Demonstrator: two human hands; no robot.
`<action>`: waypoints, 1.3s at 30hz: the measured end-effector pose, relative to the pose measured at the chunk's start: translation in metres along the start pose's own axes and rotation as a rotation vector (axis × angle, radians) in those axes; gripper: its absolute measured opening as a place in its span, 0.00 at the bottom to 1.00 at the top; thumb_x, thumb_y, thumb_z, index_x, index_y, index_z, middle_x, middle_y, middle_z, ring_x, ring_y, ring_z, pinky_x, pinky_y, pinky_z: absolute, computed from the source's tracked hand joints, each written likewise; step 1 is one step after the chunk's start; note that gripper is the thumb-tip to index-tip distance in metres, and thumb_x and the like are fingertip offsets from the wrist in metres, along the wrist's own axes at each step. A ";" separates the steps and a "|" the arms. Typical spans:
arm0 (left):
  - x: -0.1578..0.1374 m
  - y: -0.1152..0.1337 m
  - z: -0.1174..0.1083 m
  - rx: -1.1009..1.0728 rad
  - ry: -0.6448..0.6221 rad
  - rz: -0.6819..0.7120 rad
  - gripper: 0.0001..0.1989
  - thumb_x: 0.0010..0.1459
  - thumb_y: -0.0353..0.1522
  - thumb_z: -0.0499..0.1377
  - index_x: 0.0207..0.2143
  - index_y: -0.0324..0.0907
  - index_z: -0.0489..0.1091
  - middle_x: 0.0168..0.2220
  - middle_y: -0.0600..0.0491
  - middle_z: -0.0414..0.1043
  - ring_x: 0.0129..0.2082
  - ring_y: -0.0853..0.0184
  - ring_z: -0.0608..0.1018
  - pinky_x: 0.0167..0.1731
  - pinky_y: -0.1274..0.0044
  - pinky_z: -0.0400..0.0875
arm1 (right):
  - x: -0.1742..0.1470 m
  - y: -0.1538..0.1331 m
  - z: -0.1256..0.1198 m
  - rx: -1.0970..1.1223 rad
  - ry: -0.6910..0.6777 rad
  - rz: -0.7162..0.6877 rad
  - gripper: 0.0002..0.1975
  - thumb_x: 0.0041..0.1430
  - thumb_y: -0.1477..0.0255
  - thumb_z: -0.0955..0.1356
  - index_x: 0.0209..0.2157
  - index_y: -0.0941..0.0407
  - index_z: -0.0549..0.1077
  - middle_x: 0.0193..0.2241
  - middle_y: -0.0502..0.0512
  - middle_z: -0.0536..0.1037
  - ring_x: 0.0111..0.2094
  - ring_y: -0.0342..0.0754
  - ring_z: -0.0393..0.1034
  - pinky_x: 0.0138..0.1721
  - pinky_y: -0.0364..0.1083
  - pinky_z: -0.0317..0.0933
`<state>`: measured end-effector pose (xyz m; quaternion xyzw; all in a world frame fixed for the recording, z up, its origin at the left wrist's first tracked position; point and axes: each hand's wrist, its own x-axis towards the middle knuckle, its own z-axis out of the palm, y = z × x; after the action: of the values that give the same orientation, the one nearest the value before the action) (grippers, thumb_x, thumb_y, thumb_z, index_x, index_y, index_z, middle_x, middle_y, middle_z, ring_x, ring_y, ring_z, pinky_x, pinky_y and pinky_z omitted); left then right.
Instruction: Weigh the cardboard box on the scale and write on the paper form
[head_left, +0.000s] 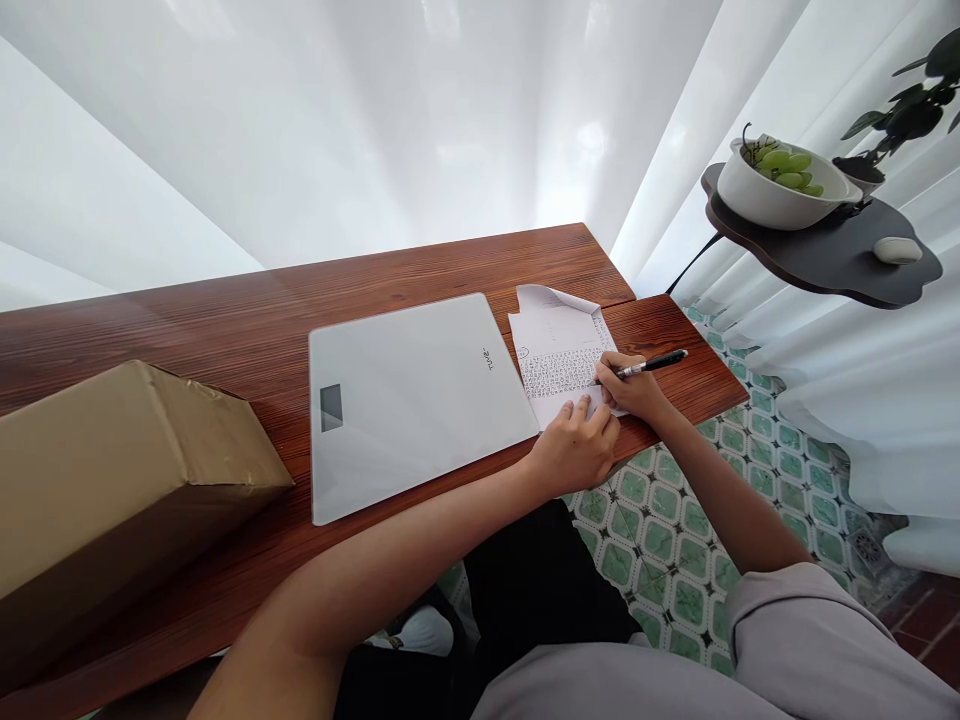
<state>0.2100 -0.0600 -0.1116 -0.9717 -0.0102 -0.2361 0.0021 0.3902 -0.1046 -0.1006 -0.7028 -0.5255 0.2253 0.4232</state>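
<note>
A black pen (pixel 651 363) is gripped in my right hand (pixel 626 384), its lower end at a sheet of paper (pixel 559 350). Rows of small handwriting cover much of the sheet, and its top edge is curled and uneven. My left hand (pixel 579 440) rests on the sheet's lower edge with the fingers stretched out. Just left of the paper lies a flat white scale (pixel 412 400) with a small grey display; its right edge is close beside the sheet.
A brown cardboard box (pixel 97 480) stands on the wooden table (pixel 360 280) at the left. On the right, a dark side table (pixel 840 250) holds a white bowl (pixel 780 205) of green grapes, a white mouse-like object (pixel 898 250) and a plant (pixel 900 115). White curtains hang behind.
</note>
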 end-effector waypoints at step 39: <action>0.001 -0.002 -0.003 -0.004 -0.077 0.016 0.15 0.66 0.34 0.49 0.44 0.32 0.71 0.46 0.37 0.71 0.51 0.47 0.75 0.42 0.64 0.71 | 0.000 -0.001 -0.001 0.020 0.021 0.041 0.17 0.64 0.64 0.65 0.22 0.53 0.63 0.13 0.45 0.67 0.15 0.43 0.61 0.23 0.46 0.60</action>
<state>0.2096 -0.0584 -0.1089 -0.9801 -0.0019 -0.1984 0.0016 0.3906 -0.1045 -0.0992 -0.7116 -0.5043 0.2317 0.4308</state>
